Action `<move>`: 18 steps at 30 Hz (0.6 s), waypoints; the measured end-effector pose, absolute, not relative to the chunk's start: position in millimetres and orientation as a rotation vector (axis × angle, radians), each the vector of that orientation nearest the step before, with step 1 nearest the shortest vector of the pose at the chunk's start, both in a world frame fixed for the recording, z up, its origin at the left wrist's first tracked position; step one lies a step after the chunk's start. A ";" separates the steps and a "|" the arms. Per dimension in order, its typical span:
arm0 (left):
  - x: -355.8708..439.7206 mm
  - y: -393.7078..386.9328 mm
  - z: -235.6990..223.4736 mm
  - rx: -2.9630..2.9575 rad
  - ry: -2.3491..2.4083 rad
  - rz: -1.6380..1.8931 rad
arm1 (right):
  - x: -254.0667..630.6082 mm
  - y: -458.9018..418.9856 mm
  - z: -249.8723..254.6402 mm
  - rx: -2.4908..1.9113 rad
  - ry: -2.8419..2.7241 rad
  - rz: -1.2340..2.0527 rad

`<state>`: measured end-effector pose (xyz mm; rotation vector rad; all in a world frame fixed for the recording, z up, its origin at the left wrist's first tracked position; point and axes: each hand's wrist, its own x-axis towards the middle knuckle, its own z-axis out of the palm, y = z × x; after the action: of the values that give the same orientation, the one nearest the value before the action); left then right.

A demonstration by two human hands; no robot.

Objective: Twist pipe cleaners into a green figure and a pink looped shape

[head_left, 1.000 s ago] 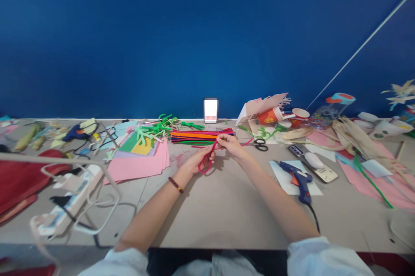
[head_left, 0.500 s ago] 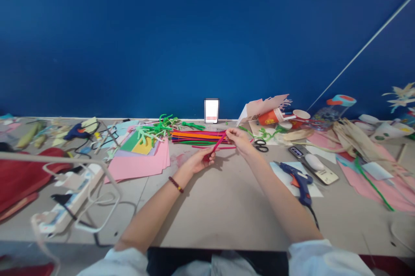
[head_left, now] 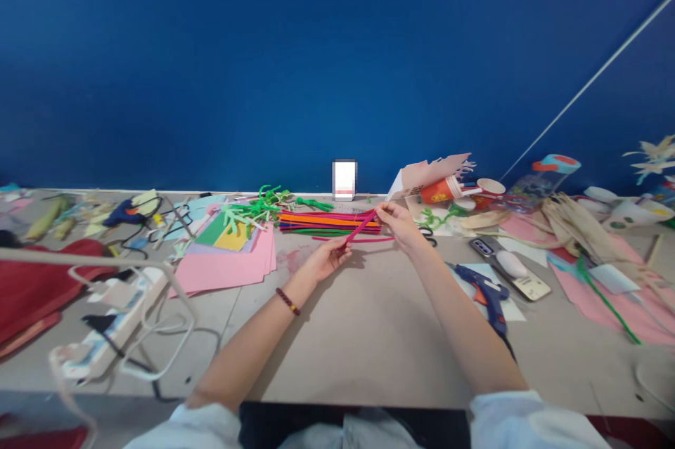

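A pink pipe cleaner (head_left: 361,225) slants up to the right between my two hands. My left hand (head_left: 328,259) pinches its lower end, and my right hand (head_left: 398,220) grips the upper end. Behind them lies a bundle of coloured pipe cleaners (head_left: 316,220) in orange, purple, red and green. Another pink pipe cleaner (head_left: 324,239) rests along the front of the bundle. Black-handled scissors (head_left: 431,238) lie just right of my right hand, partly hidden by it.
To the left are pink paper sheets (head_left: 226,272), green pipe-cleaner shapes (head_left: 271,199) and a white power strip (head_left: 119,326) with cables. On the right lie a blue glue gun (head_left: 488,294), a phone (head_left: 532,287) and an orange paper cup (head_left: 439,190).
My right hand has moved a little right, away from my left hand. More of the pink pipe cleaner shows between them, and my right hand covers more of the scissors.
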<state>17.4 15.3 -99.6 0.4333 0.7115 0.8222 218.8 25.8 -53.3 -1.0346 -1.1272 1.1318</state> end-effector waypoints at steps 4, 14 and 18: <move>18.3 15.2 -99.7 0.425 0.739 0.839 | 224.6 26.1 -52.1 -1.017 -1.168 1.123; 20.1 13.8 -98.5 0.468 0.733 0.876 | 228.5 27.7 -52.1 -0.966 -1.120 1.097; 23.1 10.5 -99.3 0.531 0.726 0.905 | 230.1 27.9 -52.0 -0.957 -1.107 1.105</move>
<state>23.1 10.5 -99.3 0.5307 0.7255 0.9051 230.1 27.9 -52.0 -0.9569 -1.1073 1.1048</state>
